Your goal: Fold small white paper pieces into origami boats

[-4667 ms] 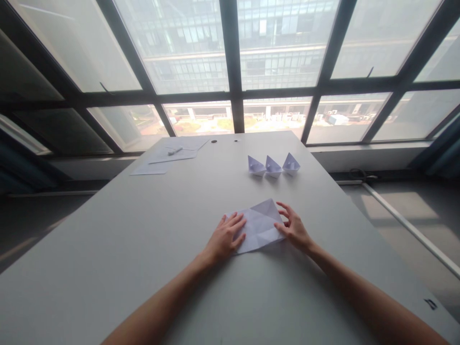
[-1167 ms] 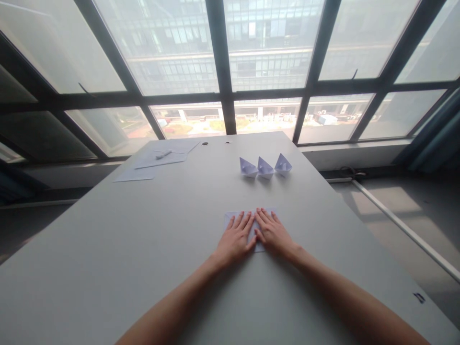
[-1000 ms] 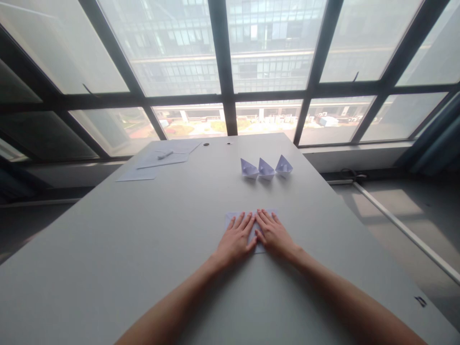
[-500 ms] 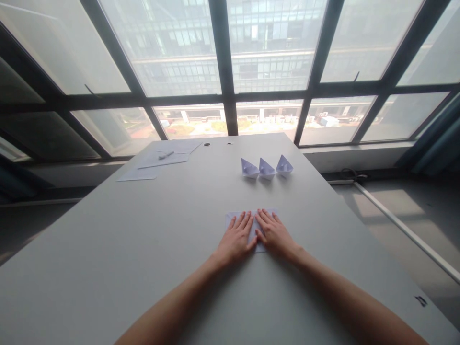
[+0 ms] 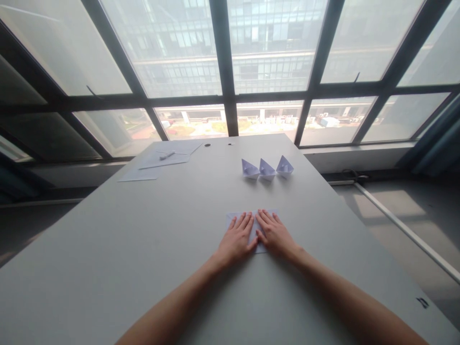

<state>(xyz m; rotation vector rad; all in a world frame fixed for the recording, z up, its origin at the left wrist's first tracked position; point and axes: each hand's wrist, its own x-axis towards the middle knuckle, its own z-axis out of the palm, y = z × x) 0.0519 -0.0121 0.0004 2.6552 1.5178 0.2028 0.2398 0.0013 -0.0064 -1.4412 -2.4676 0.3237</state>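
Observation:
A folded white paper (image 5: 256,235) lies flat on the white table (image 5: 172,215), largely covered by both hands. My left hand (image 5: 237,238) rests flat on its left part, fingers stretched out. On the right part lies my right hand (image 5: 275,233), palm down with its fingers spread. The two thumbs come close together near the middle of the paper. Beyond the hands, three folded paper boats stand in a row: a left one (image 5: 250,170), a middle one (image 5: 267,171) and a right one (image 5: 284,167).
Flat paper sheets (image 5: 143,167) lie at the table's far left, with a small white object (image 5: 167,155) on top. Two small holes are near the far edge. A dark mark (image 5: 422,302) shows at the near right corner. Large windows stand behind the table.

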